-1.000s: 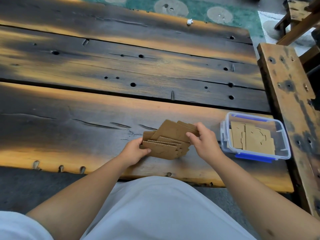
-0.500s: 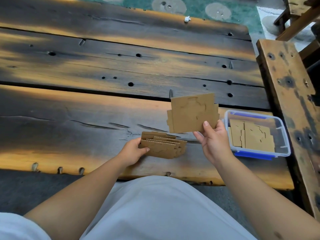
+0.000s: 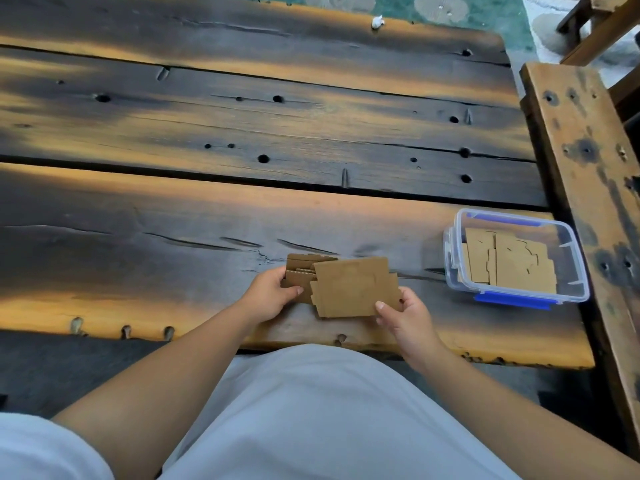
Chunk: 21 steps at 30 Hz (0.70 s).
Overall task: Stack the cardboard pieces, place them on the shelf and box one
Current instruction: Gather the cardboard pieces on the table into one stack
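Note:
A small stack of brown cardboard pieces (image 3: 300,275) lies near the front edge of the dark wooden table (image 3: 207,220). My left hand (image 3: 272,296) grips the stack's left end, thumb on top. My right hand (image 3: 403,315) pinches the lower right corner of one flat cardboard piece (image 3: 353,289), which lies over the right part of the stack and hides it. To the right stands a clear plastic box (image 3: 568,268) with blue clips, holding flat cardboard pieces (image 3: 509,265).
A worn wooden bench or shelf plank (image 3: 588,161) runs along the table's right side. A small white scrap (image 3: 377,21) lies at the table's far edge. Green patterned floor shows beyond. My white clothing fills the bottom of the view.
My right hand lifted one cardboard piece off the stack, raised it upright, then brought it down flat over the stack's right part. My left hand stayed on the stack.

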{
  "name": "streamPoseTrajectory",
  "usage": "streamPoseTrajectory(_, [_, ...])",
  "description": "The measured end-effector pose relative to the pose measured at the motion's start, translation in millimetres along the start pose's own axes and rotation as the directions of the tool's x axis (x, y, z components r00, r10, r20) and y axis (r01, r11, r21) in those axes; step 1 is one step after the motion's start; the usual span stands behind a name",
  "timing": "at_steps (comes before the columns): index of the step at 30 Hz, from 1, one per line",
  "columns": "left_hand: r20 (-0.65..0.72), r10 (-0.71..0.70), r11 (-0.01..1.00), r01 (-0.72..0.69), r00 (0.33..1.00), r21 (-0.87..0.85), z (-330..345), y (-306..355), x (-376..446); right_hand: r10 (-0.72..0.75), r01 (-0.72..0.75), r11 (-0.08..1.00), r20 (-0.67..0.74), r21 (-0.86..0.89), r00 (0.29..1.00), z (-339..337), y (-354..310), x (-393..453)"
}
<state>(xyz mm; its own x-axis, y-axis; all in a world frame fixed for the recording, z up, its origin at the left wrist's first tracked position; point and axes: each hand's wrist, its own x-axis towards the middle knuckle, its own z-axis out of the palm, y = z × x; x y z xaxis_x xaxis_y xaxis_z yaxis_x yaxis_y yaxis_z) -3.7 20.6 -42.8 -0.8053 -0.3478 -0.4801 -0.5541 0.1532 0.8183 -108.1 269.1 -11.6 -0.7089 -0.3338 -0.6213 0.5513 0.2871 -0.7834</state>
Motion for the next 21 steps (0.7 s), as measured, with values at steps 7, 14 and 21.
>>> streamPoseTrajectory(7, [0.041, 0.005, 1.000, -0.006, 0.999, 0.019, -1.5, 0.6, -4.7, -0.075, -0.035, 0.820, -0.168, -0.571, 0.983, 20.3, 18.2, 26.8])
streamPoseTrajectory(14, [0.076, 0.004, 0.997, -0.009, 0.997, 0.075, -3.7, 0.2, -9.5, -0.218, 0.165, 0.642, 0.028, -0.748, 0.976, 18.4, 13.8, 35.3])
streamPoseTrajectory(21, [0.102, 0.007, 0.998, -0.013, 0.995, 0.059, -0.6, -0.4, -12.5, -0.219, 0.194, 0.445, 0.103, -0.874, 0.970, 35.4, 10.1, 40.9])
